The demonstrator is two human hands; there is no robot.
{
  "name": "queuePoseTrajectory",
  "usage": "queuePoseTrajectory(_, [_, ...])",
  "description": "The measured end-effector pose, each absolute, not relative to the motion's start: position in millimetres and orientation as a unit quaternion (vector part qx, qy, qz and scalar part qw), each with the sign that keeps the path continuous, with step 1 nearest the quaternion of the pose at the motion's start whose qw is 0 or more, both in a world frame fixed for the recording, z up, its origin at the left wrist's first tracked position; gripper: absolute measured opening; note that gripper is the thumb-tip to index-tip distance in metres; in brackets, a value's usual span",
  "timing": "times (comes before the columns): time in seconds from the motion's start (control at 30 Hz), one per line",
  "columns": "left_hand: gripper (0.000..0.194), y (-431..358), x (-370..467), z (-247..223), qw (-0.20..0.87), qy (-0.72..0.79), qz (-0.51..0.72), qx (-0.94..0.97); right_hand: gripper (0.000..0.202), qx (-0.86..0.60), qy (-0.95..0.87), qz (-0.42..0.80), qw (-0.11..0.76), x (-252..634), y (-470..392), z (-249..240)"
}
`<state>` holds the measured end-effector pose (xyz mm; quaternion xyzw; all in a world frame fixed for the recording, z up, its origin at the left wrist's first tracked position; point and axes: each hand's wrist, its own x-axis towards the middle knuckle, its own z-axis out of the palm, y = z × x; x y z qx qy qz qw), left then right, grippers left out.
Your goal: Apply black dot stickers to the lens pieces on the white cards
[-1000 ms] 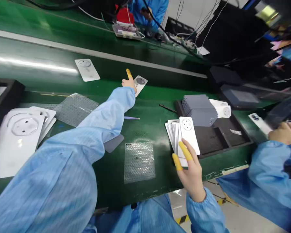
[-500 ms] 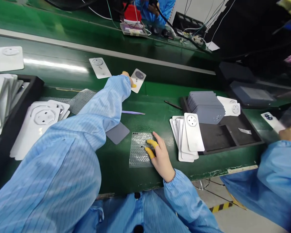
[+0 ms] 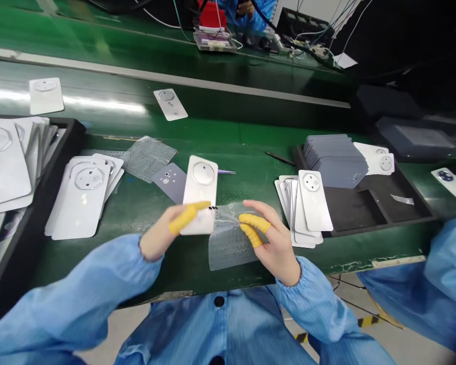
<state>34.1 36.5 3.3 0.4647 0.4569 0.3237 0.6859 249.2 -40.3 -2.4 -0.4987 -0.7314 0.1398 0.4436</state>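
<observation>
Left hand (image 3: pixel 162 231) returned, probably holding panel (image 3: pixel 198 188); right hand (image 3: pixel 276 242) pinches film (image 3: pixel 228 249).

Two belt panels (image 3: pixel 46 96), one purple tool (image 3: pixel 226 172)

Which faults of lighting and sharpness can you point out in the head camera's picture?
Head view: a white streak of glare crosses the glossy green surface, upper left; head view: the upper right is nearly black; head view: the neighbour's sleeve looks soft; head view: the bubble sheet looks hazy.
</observation>
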Motion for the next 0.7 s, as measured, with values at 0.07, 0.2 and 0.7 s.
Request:
queuePoseTrajectory(0.07, [0.052, 9.7, 31.0, -0.1, 0.713, 0.44, 0.291, 0.462, 0.029, -0.476, -0.751, 0.146, 0.433, 240.9, -35.8, -2.0])
queuePoseTrajectory(0.2, [0.028, -10.4, 41.5, -2.3, 0.696, 0.491, 0.321, 0.414, 0.037, -0.478, -0.769, 0.093, 0.413, 225.9, -36.5, -14.7])
queuePoseTrajectory(0.7, [0.026, -22.7, 48.0, -20.5, 0.691, 0.51, 0.306, 0.41, 0.024, -0.363, -0.872, 0.0, 0.328, 224.8, -34.1, -30.7])
